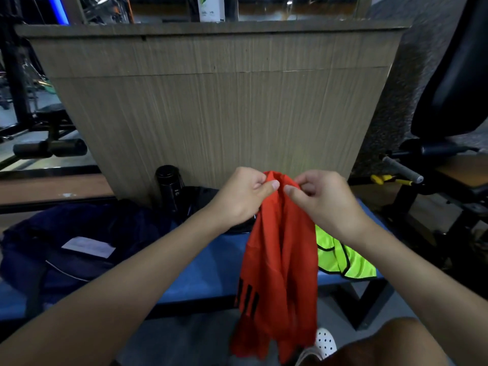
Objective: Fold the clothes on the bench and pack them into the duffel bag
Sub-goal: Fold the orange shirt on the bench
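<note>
Hands, left hand (244,196) and right hand (323,198), pinch red garment (280,260) at its top.

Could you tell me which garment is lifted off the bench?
The red garment, pinched by the left hand and right hand; the neon-yellow garment lies on the bench.

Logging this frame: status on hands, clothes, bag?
Left hand and right hand both pinch red garment at top, hanging unfolded. Neon vest lies on bench. Navy duffel bag at left; nothing visibly in the way.
</note>
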{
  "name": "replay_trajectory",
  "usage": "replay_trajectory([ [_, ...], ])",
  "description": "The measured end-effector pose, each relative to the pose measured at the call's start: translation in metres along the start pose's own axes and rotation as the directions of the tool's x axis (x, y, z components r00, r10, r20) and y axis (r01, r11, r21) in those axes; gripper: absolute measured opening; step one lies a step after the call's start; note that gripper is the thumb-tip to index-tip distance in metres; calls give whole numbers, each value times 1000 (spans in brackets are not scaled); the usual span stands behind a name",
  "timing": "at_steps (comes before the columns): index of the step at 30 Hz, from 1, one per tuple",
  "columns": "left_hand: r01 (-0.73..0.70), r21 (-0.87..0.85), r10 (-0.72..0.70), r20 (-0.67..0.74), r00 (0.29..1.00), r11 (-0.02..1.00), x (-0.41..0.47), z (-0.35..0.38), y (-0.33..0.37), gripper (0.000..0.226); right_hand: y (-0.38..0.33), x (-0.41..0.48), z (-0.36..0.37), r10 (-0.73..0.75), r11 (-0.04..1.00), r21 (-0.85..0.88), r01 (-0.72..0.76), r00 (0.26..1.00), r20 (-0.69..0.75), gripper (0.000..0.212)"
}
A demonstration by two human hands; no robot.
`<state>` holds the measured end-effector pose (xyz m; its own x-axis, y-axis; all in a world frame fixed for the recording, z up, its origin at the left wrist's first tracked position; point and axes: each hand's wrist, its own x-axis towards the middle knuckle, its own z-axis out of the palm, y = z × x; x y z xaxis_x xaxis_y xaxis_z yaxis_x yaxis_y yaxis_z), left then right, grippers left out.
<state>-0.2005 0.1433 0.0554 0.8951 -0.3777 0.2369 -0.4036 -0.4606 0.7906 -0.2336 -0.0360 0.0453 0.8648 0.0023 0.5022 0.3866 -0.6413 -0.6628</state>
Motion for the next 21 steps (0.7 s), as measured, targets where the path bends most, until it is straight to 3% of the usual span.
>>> replay_trajectory([
  [3, 16, -101, -7, 83, 997, 995, -1, 5, 3, 47, -4, -3, 3, -11, 999, -32, 12, 1000, 16, 14],
  [6, 6, -82, 3, 107, 994, 997, -3, 2, 6, 52, -6, -5, 1, -9, 1000, -21, 9, 999, 39, 17],
  [11, -30, -10, 31, 102, 994, 1000, -7, -2, 13, 54, -10, -1, 2, 27, 999, -24, -30, 995, -98, 20],
  [17, 12, -87, -5, 75, 997, 996, -9, -3, 13, 44, -10, -2, 0, -21, 997, 69, 18, 999, 40, 10],
  [21, 69, -235, -58, 53, 997, 970, -12, -4, 16, 19, -8, -3, -3, -107, 993, 63, 99, 985, 137, 34],
])
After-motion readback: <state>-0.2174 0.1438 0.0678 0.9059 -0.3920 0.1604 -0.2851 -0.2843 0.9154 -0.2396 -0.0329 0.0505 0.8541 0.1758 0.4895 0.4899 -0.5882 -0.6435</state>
